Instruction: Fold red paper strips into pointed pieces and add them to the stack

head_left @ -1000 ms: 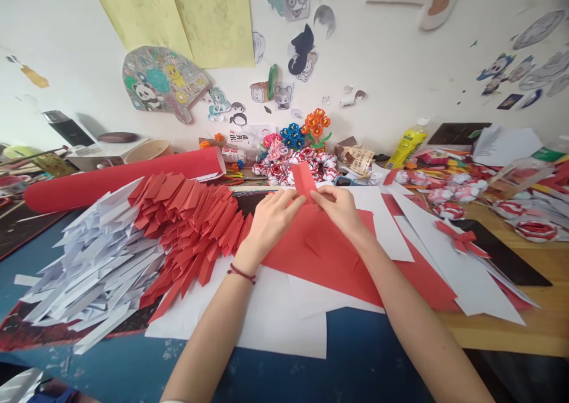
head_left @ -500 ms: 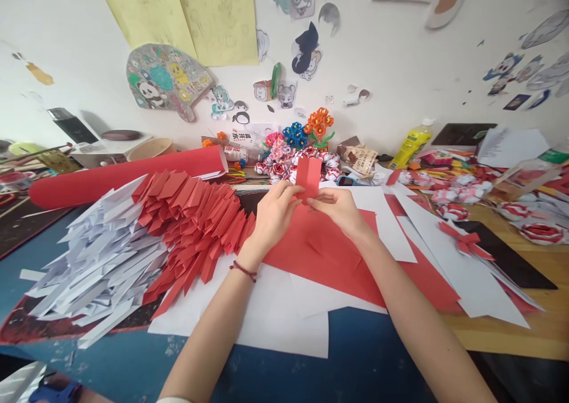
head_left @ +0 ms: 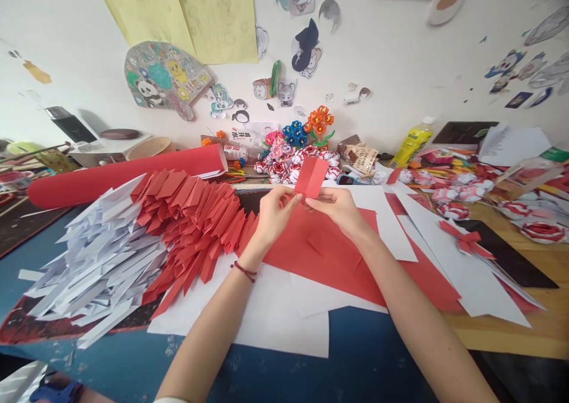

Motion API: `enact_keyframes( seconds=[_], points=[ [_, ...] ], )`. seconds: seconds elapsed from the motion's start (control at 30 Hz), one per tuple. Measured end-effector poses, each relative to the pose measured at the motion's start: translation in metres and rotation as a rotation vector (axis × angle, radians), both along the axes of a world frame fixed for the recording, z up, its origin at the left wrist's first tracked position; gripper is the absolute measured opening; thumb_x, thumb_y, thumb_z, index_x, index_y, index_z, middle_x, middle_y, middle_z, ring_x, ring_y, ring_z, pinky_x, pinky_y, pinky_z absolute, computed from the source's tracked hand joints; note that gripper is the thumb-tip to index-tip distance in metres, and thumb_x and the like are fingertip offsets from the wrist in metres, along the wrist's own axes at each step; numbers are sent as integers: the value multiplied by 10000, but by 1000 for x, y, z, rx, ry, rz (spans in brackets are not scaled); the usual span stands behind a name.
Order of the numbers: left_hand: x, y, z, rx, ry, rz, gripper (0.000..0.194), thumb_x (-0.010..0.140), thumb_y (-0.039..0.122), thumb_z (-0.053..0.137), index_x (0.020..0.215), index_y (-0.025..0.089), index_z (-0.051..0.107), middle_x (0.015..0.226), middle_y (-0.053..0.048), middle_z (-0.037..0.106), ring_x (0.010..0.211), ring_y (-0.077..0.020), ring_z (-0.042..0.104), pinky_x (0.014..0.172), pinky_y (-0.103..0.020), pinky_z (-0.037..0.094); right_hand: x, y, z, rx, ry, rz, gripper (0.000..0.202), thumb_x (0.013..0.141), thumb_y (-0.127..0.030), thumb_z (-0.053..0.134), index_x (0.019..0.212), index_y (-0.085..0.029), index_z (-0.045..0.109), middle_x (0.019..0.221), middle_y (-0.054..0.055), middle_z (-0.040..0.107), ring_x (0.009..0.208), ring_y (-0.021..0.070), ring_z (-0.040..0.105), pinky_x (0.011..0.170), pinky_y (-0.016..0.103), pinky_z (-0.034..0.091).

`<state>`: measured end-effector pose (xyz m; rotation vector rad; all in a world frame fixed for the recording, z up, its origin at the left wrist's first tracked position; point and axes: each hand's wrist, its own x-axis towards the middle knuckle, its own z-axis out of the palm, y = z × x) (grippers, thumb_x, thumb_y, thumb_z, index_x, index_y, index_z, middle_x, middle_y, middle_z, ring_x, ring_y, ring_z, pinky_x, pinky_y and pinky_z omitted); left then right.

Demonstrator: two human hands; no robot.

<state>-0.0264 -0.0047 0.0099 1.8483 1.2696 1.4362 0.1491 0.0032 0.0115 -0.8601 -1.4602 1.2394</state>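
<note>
A small red paper piece (head_left: 312, 176) with a lengthwise crease stands upright between my hands. My left hand (head_left: 276, 210) pinches its lower left edge, and my right hand (head_left: 334, 208) grips its lower right corner. Below them lies a large red sheet (head_left: 324, 252) on top of white sheets (head_left: 280, 314). Left of my hands is a heap of folded red strips (head_left: 191, 213), with a heap of folded white strips (head_left: 106, 261) beside it.
A red paper roll (head_left: 128, 175) lies behind the heaps. Paper flowers (head_left: 284, 169), a yellow bottle (head_left: 412, 143) and a snack packet (head_left: 360, 156) line the wall. White sheets and a red bow (head_left: 466, 241) are at the right.
The small red piece has tilted to the right and shows more of its width. My left fingers have shifted to its lower edge, with the thumb now pressed against it.
</note>
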Motion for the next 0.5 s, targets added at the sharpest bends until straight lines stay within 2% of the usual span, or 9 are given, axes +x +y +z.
enact_keyframes(
  seconds=[0.5],
  points=[
    [1, -1, 0, -12, 51, 33, 206, 865, 361, 613, 766, 184, 647, 769, -1, 670, 667, -118, 524, 639, -244, 383, -2, -3, 4, -55, -4, 27, 445, 667, -483, 815, 948, -139, 772, 912, 110, 756, 751, 209, 692, 749, 369, 562]
  ],
)
